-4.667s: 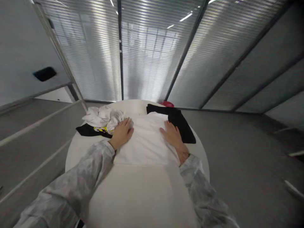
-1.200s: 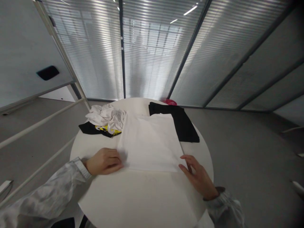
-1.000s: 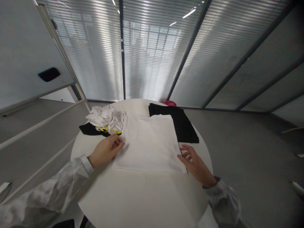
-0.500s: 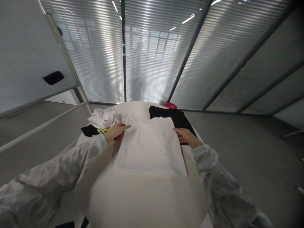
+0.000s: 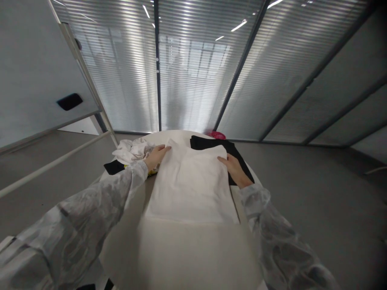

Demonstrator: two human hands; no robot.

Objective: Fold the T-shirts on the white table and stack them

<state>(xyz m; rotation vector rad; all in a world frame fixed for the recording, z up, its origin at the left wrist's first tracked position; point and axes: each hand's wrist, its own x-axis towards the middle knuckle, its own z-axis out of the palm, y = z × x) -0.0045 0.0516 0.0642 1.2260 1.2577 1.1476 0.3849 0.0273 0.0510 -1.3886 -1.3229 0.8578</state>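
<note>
Pinching the white cloth (image 5: 187, 185), left hand (image 5: 155, 156) at eleven o'clock, right hand (image 5: 234, 167) at one; an uneven pull could crease it.

Matt white cloth (image 5: 190, 185), matt black cloth (image 5: 208, 142), smooth tabletop (image 5: 196, 253), crinkled sheer sleeves (image 5: 87, 213)

Left hand (image 5: 157, 156), left of centre; right hand (image 5: 235, 168), right of centre; both pinching. Forearms (image 5: 99, 201) slant inward from below.

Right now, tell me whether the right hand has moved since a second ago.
Yes: the right hand has moved up the white table, away from the wearer, now level with the folded black garment.
</note>
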